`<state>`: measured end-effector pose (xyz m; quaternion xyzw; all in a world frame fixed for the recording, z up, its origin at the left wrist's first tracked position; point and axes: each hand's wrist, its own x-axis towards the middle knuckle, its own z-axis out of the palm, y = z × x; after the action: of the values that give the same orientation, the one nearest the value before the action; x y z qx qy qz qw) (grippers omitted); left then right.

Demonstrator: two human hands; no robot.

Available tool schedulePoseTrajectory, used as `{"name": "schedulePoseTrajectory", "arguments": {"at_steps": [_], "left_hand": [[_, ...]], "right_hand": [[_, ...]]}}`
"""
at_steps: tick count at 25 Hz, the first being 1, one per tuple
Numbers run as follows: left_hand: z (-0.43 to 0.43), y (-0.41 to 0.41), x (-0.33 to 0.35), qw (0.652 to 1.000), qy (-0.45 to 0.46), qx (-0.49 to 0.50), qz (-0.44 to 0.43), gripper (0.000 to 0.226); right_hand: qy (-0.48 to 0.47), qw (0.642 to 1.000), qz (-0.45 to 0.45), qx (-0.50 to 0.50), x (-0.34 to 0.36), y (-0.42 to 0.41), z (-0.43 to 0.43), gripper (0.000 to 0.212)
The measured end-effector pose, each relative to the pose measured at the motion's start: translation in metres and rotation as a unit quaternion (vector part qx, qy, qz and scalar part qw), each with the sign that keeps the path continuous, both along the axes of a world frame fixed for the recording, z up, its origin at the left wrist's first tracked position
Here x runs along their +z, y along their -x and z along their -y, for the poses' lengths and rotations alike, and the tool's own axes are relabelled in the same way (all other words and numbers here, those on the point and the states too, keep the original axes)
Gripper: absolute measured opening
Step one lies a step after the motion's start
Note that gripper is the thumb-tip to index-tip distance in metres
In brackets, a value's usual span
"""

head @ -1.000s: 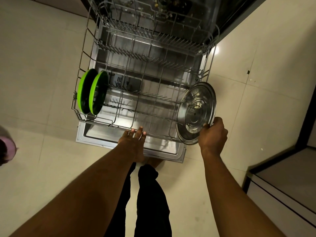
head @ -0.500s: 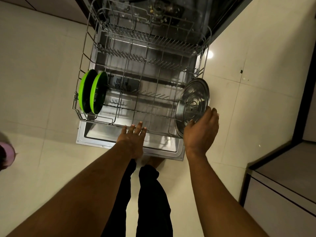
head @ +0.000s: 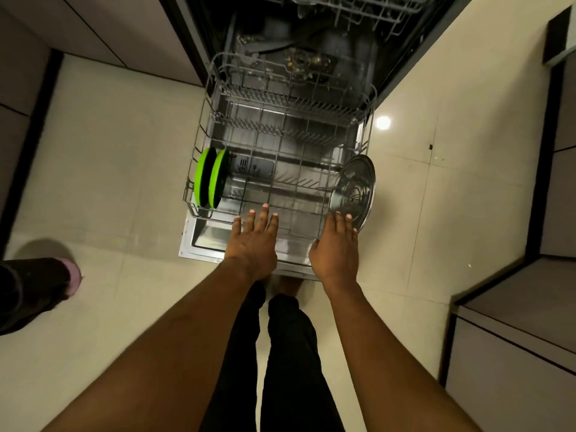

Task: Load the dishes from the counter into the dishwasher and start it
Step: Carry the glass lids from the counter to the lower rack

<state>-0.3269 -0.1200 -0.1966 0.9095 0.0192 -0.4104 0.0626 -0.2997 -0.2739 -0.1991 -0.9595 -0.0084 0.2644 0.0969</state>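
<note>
The dishwasher's lower wire rack (head: pixel 280 145) is pulled out over the open door (head: pixel 202 244). Two green plates (head: pixel 209 177) stand on edge at the rack's front left. A steel plate (head: pixel 353 187) stands on edge at the front right corner. My left hand (head: pixel 254 236) hovers flat over the rack's front rail, fingers spread, holding nothing. My right hand (head: pixel 336 244) is open just below the steel plate, its fingertips at the plate's lower rim; whether they touch it I cannot tell.
The upper rack (head: pixel 358 7) sits inside the dark tub at the top. Another person's foot and a pink slipper (head: pixel 73 275) are on the tiled floor at left. Grey cabinets (head: pixel 514 338) stand at right. My legs are below the door.
My right hand let go of the steel plate, which now stands in the rack, and drew back open. My left hand lifted off the front rail. The camera view pulled back.
</note>
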Motion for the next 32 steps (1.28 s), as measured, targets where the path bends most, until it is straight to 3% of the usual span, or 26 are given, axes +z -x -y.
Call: {"name": "schedulePoseTrajectory", "arguments": {"at_steps": [7,16,23,32], "left_hand": [[-0.007,0.036,0.128,0.994,-0.011,0.101,0.037,0.078],[-0.045,0.026,0.231,0.955,-0.033,0.207,0.209,0.079],[-0.128,0.040,0.282,0.909,-0.088,0.288,0.289,0.080],[-0.285,0.079,0.348,0.860,-0.157,0.301,0.381,0.078]], "right_hand": [[-0.045,0.993,0.026,0.103,0.110,0.028,-0.028,0.071],[-0.084,0.952,0.150,0.254,0.205,-0.002,-0.102,0.079],[-0.095,0.899,0.224,0.365,0.268,-0.018,-0.179,0.069],[-0.131,0.847,0.326,0.398,0.345,-0.007,-0.330,0.071]]}}
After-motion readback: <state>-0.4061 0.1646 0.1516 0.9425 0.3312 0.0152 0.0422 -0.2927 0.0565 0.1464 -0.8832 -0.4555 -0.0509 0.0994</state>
